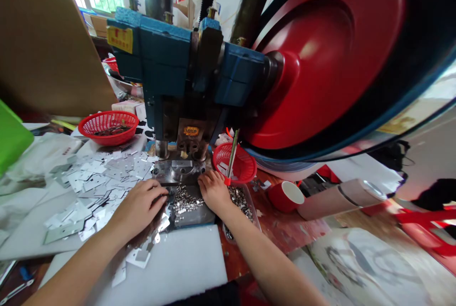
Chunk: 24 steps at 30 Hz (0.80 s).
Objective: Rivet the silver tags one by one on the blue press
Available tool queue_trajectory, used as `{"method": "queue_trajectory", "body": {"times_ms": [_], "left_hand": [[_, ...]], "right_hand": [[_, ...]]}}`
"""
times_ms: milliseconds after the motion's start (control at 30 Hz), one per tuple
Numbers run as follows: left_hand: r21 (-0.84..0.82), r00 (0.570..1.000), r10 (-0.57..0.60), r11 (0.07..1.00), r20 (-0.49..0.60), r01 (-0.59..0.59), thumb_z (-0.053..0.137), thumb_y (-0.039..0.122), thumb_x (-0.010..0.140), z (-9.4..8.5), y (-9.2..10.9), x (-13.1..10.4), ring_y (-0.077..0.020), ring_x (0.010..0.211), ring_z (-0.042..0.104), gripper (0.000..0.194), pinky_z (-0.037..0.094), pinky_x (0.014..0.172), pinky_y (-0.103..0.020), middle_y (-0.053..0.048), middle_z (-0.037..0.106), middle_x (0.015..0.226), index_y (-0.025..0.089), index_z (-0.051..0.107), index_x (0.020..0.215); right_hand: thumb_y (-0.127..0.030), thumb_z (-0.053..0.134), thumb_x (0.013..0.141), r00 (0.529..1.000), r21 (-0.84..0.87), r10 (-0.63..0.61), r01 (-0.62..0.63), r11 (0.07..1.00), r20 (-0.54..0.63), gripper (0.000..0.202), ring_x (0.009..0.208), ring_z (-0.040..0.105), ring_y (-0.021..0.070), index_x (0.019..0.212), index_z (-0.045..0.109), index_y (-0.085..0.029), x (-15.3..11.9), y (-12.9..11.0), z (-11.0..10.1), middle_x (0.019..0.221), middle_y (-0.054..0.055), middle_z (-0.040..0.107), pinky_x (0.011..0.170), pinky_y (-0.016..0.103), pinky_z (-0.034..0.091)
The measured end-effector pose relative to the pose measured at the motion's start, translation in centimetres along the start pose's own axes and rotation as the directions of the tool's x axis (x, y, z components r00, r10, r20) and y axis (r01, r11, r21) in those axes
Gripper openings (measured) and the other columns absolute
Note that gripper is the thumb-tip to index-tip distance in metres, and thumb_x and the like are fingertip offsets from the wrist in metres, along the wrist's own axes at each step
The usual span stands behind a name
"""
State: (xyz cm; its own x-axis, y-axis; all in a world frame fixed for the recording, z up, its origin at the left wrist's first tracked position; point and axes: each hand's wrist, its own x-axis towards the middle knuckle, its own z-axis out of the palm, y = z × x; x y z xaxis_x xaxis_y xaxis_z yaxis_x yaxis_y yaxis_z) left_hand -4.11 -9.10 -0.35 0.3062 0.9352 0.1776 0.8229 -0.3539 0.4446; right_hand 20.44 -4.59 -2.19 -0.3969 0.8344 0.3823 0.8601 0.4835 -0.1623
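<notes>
My left hand (144,202) is at the left side of the press bed, fingers bent and thumb drawn in towards them; whatever lies between the fingertips is too small or hidden to name. At the right front corner of the metal die (182,171), my right hand (214,193) has its fingers curled together, and I cannot make out what they hold. Between both hands, small shiny metal pieces (183,201) lie heaped on the dark bed plate (195,218). Many flat metal sheets (96,185) are strewn left of my left hand.
The blue press (160,54) rises ahead, its big red flywheel (327,59) overhanging the right. Red baskets (109,128) stand left and behind my right hand. A plastic box (254,220) of small pieces, a red cup (285,196) and a bottle (342,200) stand right. White foam (178,258) lies in front.
</notes>
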Motion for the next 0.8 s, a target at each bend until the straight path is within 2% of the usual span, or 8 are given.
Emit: {"method": "queue_trajectory", "body": {"times_ms": [133, 267, 400, 567, 667, 800], "left_hand": [[0.033, 0.997, 0.008, 0.999, 0.083, -0.011, 0.05, 0.04, 0.084, 0.3, 0.8, 0.6, -0.0222, 0.09, 0.054, 0.026, 0.043, 0.082, -0.038, -0.004, 0.059, 0.102, 0.028, 0.066, 0.1], [0.035, 0.995, -0.025, 0.999, 0.1, 0.022, 0.05, 0.038, 0.083, 0.4, 1.0, 1.0, -0.022, 0.087, 0.053, 0.022, 0.042, 0.078, -0.036, -0.005, 0.058, 0.095, 0.024, 0.067, 0.086], [0.06, 0.994, -0.034, 0.998, 0.101, 0.028, 0.051, 0.038, 0.082, 0.5, 0.9, 0.9, -0.0237, 0.09, 0.054, 0.022, 0.041, 0.08, -0.038, -0.005, 0.059, 0.097, 0.024, 0.066, 0.091], [0.058, 0.993, -0.047, 0.997, 0.108, 0.041, 0.055, 0.04, 0.079, 0.7, 0.7, 0.6, -0.0249, 0.092, 0.055, 0.025, 0.041, 0.081, -0.039, -0.006, 0.059, 0.102, 0.024, 0.064, 0.096], [0.048, 0.992, -0.061, 0.997, 0.114, 0.056, 0.052, 0.038, 0.082, 0.8, 0.9, 0.4, -0.024, 0.09, 0.055, 0.021, 0.041, 0.081, -0.039, -0.006, 0.059, 0.1, 0.023, 0.064, 0.09], [0.038, 0.995, -0.061, 0.998, 0.08, 0.058, 0.05, 0.039, 0.083, 0.9, 1.0, 0.3, -0.0245, 0.093, 0.054, 0.024, 0.041, 0.083, -0.039, -0.007, 0.059, 0.102, 0.023, 0.063, 0.095]], "right_hand": [[-0.022, 0.049, 0.091, 1.0, 0.039, 0.014, -0.013, 0.999, -0.017, 0.016, 0.087, 0.052, 0.0201, 0.091, 0.065, -0.019, -0.1, 0.1, 0.3, 0.093, 0.006, 0.063, 0.081, 0.033, 0.041], [-0.019, 0.052, 0.089, 0.995, 0.123, 0.063, -0.052, 0.991, -0.082, 0.013, 0.087, 0.053, 0.0195, 0.088, 0.065, -0.019, 0.5, 0.0, -0.2, 0.09, 0.005, 0.063, 0.081, 0.032, 0.04], [-0.017, 0.051, 0.089, 0.979, 0.222, 0.116, -0.077, 0.972, -0.167, 0.014, 0.084, 0.054, 0.0174, 0.085, 0.064, -0.018, 3.1, -0.9, -1.3, 0.086, 0.004, 0.063, 0.08, 0.03, 0.04], [-0.024, 0.058, 0.086, 0.978, 0.145, 0.16, -0.141, 0.979, -0.131, 0.011, 0.085, 0.053, 0.0193, 0.083, 0.069, -0.023, 6.6, -2.9, -1.3, 0.086, 0.003, 0.065, 0.076, 0.031, 0.038], [-0.027, 0.058, 0.085, 0.984, 0.087, 0.135, -0.125, 0.988, -0.115, 0.013, 0.087, 0.052, 0.0205, 0.081, 0.07, -0.025, 7.0, -3.6, -0.8, 0.086, 0.003, 0.065, 0.076, 0.032, 0.037], [-0.03, 0.053, 0.089, 0.996, 0.063, -0.002, 0.008, 0.998, -0.094, 0.018, 0.09, 0.051, 0.0202, 0.088, 0.07, -0.027, 6.1, -3.5, -1.1, 0.091, 0.003, 0.064, 0.084, 0.035, 0.036]]}}
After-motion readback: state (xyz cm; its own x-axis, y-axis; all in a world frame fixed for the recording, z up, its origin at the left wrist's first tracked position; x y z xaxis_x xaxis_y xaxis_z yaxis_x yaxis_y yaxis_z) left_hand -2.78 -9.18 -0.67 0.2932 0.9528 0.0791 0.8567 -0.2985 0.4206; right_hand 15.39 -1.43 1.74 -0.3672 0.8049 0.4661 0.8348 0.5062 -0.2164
